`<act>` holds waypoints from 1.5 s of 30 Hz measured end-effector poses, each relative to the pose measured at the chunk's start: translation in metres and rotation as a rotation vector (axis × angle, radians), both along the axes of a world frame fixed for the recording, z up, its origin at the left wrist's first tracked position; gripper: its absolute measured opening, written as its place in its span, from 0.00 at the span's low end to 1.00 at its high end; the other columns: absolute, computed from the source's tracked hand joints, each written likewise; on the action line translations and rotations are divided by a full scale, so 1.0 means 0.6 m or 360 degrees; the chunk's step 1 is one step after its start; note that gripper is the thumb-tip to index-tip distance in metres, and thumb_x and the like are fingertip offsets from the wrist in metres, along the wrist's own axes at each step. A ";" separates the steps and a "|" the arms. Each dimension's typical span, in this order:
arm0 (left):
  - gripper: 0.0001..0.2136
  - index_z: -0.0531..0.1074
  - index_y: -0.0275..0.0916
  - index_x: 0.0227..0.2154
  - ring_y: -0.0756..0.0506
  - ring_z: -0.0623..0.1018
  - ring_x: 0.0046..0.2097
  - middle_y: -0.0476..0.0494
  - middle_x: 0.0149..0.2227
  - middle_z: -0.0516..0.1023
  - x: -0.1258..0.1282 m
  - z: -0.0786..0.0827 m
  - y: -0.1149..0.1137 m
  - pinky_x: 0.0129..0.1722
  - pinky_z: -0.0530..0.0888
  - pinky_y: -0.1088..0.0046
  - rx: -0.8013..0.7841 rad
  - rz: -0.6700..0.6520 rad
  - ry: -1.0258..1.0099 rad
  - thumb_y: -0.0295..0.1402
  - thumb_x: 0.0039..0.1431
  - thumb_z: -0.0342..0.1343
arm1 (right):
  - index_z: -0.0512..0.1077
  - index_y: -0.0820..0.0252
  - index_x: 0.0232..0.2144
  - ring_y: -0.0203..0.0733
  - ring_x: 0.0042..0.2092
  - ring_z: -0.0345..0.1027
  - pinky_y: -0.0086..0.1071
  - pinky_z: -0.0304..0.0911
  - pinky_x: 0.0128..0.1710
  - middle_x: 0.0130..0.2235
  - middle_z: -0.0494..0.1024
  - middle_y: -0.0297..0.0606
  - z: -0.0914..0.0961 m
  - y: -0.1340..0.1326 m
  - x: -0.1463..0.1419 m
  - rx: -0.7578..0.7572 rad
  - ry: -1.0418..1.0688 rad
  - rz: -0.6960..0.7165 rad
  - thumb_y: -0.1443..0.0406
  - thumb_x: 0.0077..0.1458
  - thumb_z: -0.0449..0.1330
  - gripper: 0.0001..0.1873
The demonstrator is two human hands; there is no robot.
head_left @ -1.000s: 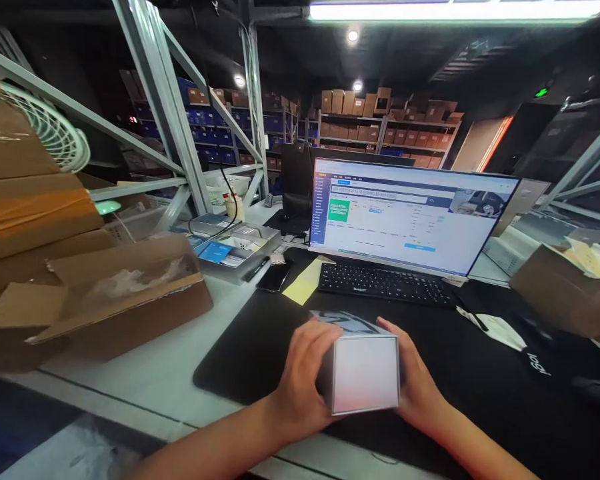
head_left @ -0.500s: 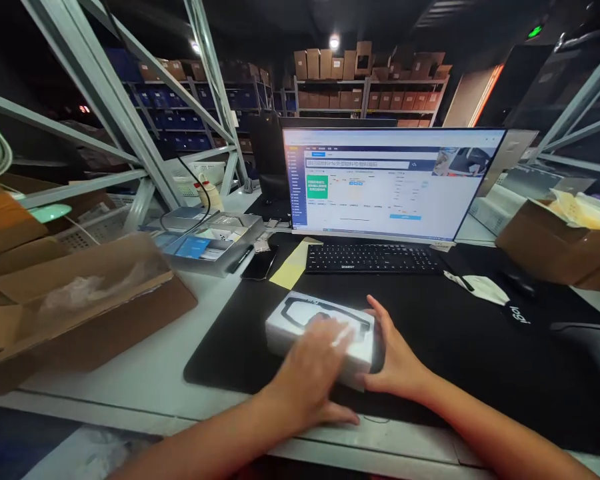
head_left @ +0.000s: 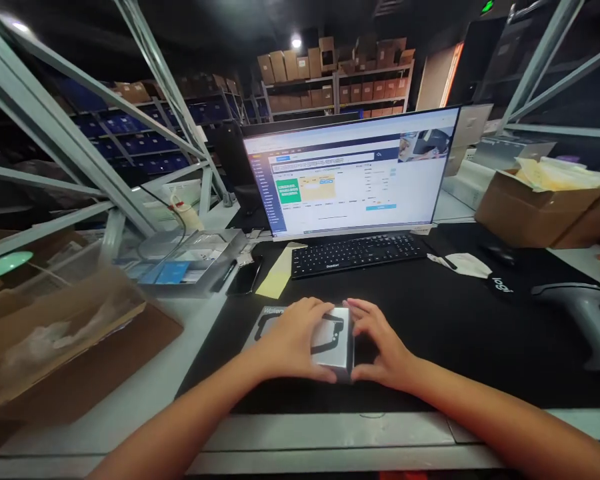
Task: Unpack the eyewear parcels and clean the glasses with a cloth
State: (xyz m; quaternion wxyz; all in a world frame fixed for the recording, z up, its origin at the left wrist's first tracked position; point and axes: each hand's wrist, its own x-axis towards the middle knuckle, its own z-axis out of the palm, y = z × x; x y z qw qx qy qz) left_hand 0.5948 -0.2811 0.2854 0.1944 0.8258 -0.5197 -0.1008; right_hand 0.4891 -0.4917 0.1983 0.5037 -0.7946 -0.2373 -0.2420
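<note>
Left hand cupped over white flat cardboard carton, right hand clasping its right end; both hold it. Carton lies flat on black desk mat near the bench's front edge, before black keyboard. Advised: even pressure, carton square to the mat.

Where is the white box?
Head view, bottom middle: the white box lies on the black mat, under the left hand and beside the right hand, before the keyboard.

The box lies on the mat before my keyboard (monitor behind it), carton left.
</note>
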 end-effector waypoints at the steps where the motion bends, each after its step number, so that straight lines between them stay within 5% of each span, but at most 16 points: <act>1: 0.50 0.63 0.43 0.60 0.30 0.71 0.57 0.35 0.57 0.69 0.005 0.001 0.002 0.58 0.70 0.48 -0.0032 0.0010 0.0041 0.52 0.30 0.76 | 0.65 0.52 0.50 0.60 0.69 0.50 0.56 0.53 0.66 0.67 0.49 0.50 0.009 -0.007 -0.002 -0.0090 -0.0014 0.0007 0.45 0.54 0.66 0.29; 5: 0.51 0.61 0.45 0.59 0.32 0.70 0.58 0.37 0.58 0.67 0.019 0.007 0.024 0.59 0.68 0.49 -0.0077 0.0055 0.0180 0.53 0.30 0.76 | 0.69 0.56 0.55 0.62 0.70 0.46 0.54 0.56 0.65 0.69 0.45 0.53 0.033 -0.029 -0.006 -0.0475 -0.0104 0.0006 0.47 0.57 0.63 0.29; 10: 0.52 0.60 0.46 0.60 0.32 0.70 0.58 0.37 0.59 0.66 0.021 0.014 0.036 0.58 0.69 0.51 -0.0073 0.0071 0.0272 0.53 0.29 0.76 | 0.67 0.53 0.60 0.63 0.69 0.47 0.55 0.58 0.63 0.71 0.44 0.53 0.029 -0.026 -0.007 -0.0620 -0.0131 -0.0006 0.47 0.54 0.66 0.36; 18: 0.51 0.59 0.46 0.60 0.33 0.71 0.57 0.38 0.59 0.66 0.021 0.029 0.043 0.58 0.70 0.53 -0.0032 -0.0043 0.0240 0.50 0.32 0.76 | 0.58 0.44 0.66 0.71 0.72 0.35 0.71 0.44 0.63 0.74 0.28 0.53 0.037 0.003 -0.023 -0.0781 0.0073 -0.0056 0.46 0.43 0.73 0.52; 27: 0.48 0.58 0.45 0.60 0.34 0.70 0.58 0.37 0.59 0.65 0.022 0.038 0.040 0.59 0.69 0.54 0.0006 -0.0115 0.0221 0.47 0.36 0.75 | 0.59 0.50 0.65 0.72 0.71 0.38 0.77 0.44 0.59 0.72 0.35 0.66 0.050 0.021 -0.025 -0.0864 0.0122 -0.0093 0.54 0.35 0.79 0.57; 33: 0.50 0.58 0.45 0.60 0.33 0.69 0.59 0.37 0.59 0.66 0.014 0.025 0.035 0.60 0.68 0.52 0.0037 -0.0209 0.0144 0.49 0.33 0.76 | 0.66 0.53 0.57 0.55 0.69 0.51 0.69 0.40 0.65 0.68 0.57 0.55 0.046 0.012 -0.021 -0.0973 -0.0209 -0.0072 0.69 0.56 0.66 0.28; 38: 0.49 0.61 0.43 0.59 0.32 0.70 0.58 0.36 0.59 0.68 -0.001 0.019 0.029 0.60 0.67 0.51 0.0072 -0.0260 0.0055 0.51 0.32 0.75 | 0.70 0.57 0.48 0.55 0.70 0.49 0.67 0.38 0.67 0.62 0.65 0.50 0.020 0.007 -0.012 -0.1022 -0.0514 -0.0020 0.67 0.62 0.59 0.11; 45: 0.50 0.60 0.44 0.62 0.31 0.69 0.60 0.36 0.61 0.68 0.014 0.016 0.054 0.61 0.66 0.49 0.0214 -0.0199 -0.0124 0.43 0.33 0.75 | 0.74 0.57 0.40 0.54 0.67 0.59 0.68 0.38 0.68 0.54 0.74 0.43 0.027 -0.030 -0.010 -0.1139 -0.0576 0.0169 0.72 0.62 0.57 0.08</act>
